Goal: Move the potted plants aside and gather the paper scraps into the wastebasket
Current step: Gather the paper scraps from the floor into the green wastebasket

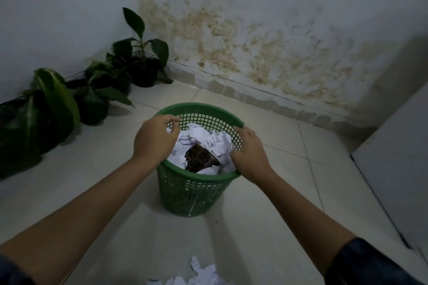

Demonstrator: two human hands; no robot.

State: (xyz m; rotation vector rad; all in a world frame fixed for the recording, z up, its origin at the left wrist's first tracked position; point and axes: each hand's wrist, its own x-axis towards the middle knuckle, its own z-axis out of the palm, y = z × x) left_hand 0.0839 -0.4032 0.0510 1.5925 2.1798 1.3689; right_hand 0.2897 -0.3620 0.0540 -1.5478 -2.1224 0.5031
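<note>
Both hands hang over the green wastebasket (199, 190): the left hand (154, 139) has its grip loosely curled on nothing I can see, the right hand (251, 154) lies slack-fingered on the rim. Let any paper fall inside the rim. More paper scraps (199, 273) lie on the floor nearer the body than either grip; potted plants (92, 90) already stand aside leftward.

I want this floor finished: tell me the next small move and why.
Probably draw both hands back to the white paper scraps on the tile floor near the person. The left hand and right hand hover over the green plastic mesh wastebasket, already holding paper, while those scraps lie outside it.
</note>
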